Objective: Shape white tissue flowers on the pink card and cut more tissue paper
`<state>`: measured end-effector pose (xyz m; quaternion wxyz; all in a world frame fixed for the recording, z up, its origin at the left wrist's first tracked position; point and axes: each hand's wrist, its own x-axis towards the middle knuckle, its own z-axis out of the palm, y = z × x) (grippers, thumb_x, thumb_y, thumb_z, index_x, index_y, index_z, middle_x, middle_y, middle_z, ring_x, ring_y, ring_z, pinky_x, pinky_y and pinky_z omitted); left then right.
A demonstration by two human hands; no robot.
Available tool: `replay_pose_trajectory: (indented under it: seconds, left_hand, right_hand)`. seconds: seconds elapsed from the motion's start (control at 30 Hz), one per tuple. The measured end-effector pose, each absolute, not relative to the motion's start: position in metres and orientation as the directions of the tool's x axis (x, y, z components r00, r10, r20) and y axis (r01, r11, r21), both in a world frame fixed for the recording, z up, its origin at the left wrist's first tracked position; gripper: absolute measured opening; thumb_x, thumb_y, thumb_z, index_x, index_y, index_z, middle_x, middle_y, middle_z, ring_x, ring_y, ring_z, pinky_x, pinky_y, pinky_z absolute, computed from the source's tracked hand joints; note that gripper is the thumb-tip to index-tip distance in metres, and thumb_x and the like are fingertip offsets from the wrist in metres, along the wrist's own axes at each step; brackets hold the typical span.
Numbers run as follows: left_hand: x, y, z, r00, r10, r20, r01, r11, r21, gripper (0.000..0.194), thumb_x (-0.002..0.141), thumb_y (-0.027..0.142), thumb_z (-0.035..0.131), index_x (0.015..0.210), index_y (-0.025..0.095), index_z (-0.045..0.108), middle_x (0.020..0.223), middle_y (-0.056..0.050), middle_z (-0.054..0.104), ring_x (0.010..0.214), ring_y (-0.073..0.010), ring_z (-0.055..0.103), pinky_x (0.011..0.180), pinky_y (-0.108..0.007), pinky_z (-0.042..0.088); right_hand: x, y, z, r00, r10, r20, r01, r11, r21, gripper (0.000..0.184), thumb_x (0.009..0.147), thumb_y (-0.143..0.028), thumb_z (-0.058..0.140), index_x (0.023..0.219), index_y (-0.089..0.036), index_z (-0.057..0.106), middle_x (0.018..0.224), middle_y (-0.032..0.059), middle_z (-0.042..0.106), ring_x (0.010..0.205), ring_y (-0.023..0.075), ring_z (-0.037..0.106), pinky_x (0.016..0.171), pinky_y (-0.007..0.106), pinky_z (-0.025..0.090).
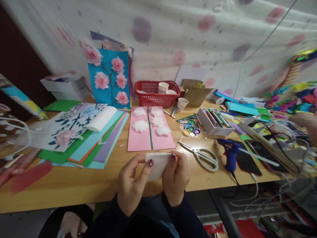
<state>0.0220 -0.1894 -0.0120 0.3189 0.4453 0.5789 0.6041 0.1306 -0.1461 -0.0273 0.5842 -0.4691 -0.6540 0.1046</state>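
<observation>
Between my two hands, near the table's front edge, is a small folded stack of white tissue paper (157,168). My left hand (132,183) pinches its left side, thumb on the near face. On the other side my right hand (175,175) grips the top right corner between thumb and curled fingers. Just beyond lies a pink sheet (163,142) with a green painted stem (150,127) and several white paper flowers (140,126) on it. To the right of my right hand rest scissors (203,157) with pale handles, blades pointing left.
A blue glue gun (230,153) and two phones (266,155) lie at right, with cables around. Behind stand a red basket (158,99), a paint palette (190,128), a marker box (214,124) and a blue flower picture (109,76). Coloured paper (109,145) is at left. Another person's hand (305,122) shows far right.
</observation>
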Motion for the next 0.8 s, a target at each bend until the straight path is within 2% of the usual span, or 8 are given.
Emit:
replay_pose_trajectory:
  seconds: [0.1, 0.2, 0.27, 0.37, 0.5, 0.57, 0.67, 0.8]
  left_hand:
    - [0.022, -0.191, -0.015, -0.408, 0.905, 0.12, 0.034, -0.116, 0.993, 0.026, 0.08, 0.036, 0.06, 0.098, 0.018, 0.054, 0.087, -0.006, 0.067, 0.081, -0.0183, 0.065, 0.068, -0.025, 0.051]
    - [0.023, -0.193, -0.02, -0.387, 0.889, 0.244, 0.07, -0.236, 0.969, 0.032, 0.078, 0.027, 0.064, 0.104, 0.021, 0.047, 0.095, -0.005, 0.064, 0.088, -0.0178, 0.065, 0.075, -0.027, 0.052]
    - [0.023, -0.193, -0.023, -0.389, 0.859, 0.333, 0.193, -0.278, 0.941, 0.026, 0.076, 0.021, 0.064, 0.097, 0.021, 0.05, 0.092, -0.003, 0.063, 0.086, -0.0157, 0.065, 0.075, -0.025, 0.052]
    - [0.02, -0.193, -0.024, -0.392, 0.84, 0.375, 0.357, -0.237, 0.904, 0.011, 0.077, 0.019, 0.062, 0.08, 0.019, 0.052, 0.075, 0.001, 0.062, 0.068, -0.0114, 0.063, 0.06, -0.018, 0.048]
    - [0.007, -0.191, -0.023, -0.384, 0.853, 0.353, 0.385, -0.199, 0.901, 0.011, 0.076, 0.016, 0.059, 0.069, 0.019, 0.051, 0.066, 0.003, 0.06, 0.059, -0.0095, 0.059, 0.052, -0.016, 0.045]
    - [-0.001, -0.189, -0.023, -0.403, 0.85, 0.34, 0.341, -0.205, 0.917, 0.011, 0.074, 0.016, 0.06, 0.067, 0.018, 0.053, 0.065, 0.003, 0.06, 0.062, -0.0104, 0.061, 0.056, -0.017, 0.047]
    - [-0.013, -0.185, -0.024, -0.44, 0.849, 0.292, 0.246, -0.199, 0.949, 0.006, 0.071, 0.019, 0.063, 0.066, 0.018, 0.06, 0.067, 0.001, 0.065, 0.065, -0.013, 0.064, 0.061, -0.02, 0.051]
    - [-0.02, -0.18, -0.032, -0.47, 0.87, 0.149, 0.064, -0.135, 0.989, 0.009, 0.069, 0.025, 0.068, 0.072, 0.017, 0.069, 0.078, -0.004, 0.072, 0.077, -0.0181, 0.067, 0.071, -0.025, 0.054]
  right_hand:
    - [0.132, -0.142, -0.023, 0.134, 0.785, 0.605, 0.489, 0.479, -0.729, 0.017, 0.093, -0.023, 0.037, 0.086, -0.022, 0.052, 0.062, -0.0017, 0.057, 0.053, 0.0133, 0.053, 0.054, 0.025, 0.039]
    - [0.132, -0.14, -0.022, 0.136, 0.819, 0.557, 0.501, 0.429, -0.752, 0.018, 0.093, -0.026, 0.037, 0.085, -0.022, 0.052, 0.063, -0.001, 0.058, 0.053, 0.0135, 0.053, 0.052, 0.025, 0.038]
    - [0.13, -0.14, -0.023, 0.127, 0.834, 0.537, 0.507, 0.41, -0.758, 0.019, 0.093, -0.028, 0.037, 0.085, -0.021, 0.053, 0.065, -0.0002, 0.059, 0.053, 0.0132, 0.053, 0.051, 0.025, 0.037]
    - [0.134, -0.137, -0.021, 0.04, 0.852, 0.521, 0.518, 0.429, -0.74, 0.022, 0.094, -0.029, 0.036, 0.084, -0.02, 0.054, 0.065, 0.0009, 0.061, 0.051, 0.0123, 0.053, 0.048, 0.023, 0.036]
    - [0.176, -0.116, -0.01, -0.214, 0.883, 0.419, 0.588, 0.458, -0.666, 0.028, 0.093, -0.033, 0.036, 0.082, -0.02, 0.058, 0.056, -0.001, 0.061, 0.045, 0.012, 0.055, 0.049, 0.023, 0.039]
    - [0.213, -0.102, -0.007, -0.154, 0.909, 0.388, 0.74, 0.366, -0.564, 0.022, 0.089, -0.034, 0.044, 0.083, -0.02, 0.06, 0.065, 0.0023, 0.066, 0.057, 0.0159, 0.061, 0.056, 0.026, 0.043]
    - [0.266, -0.084, -0.011, -0.169, 0.942, 0.292, 0.912, 0.261, -0.315, 0.02, 0.084, -0.023, 0.044, 0.083, -0.018, 0.063, 0.082, 0.0093, 0.069, 0.075, 0.022, 0.064, 0.067, 0.031, 0.043]
    - [0.297, -0.079, -0.025, -0.16, 0.979, 0.123, 0.978, 0.174, -0.115, 0.026, 0.076, -0.009, 0.043, 0.09, -0.014, 0.064, 0.084, 0.0126, 0.067, 0.081, 0.0237, 0.062, 0.071, 0.031, 0.042]
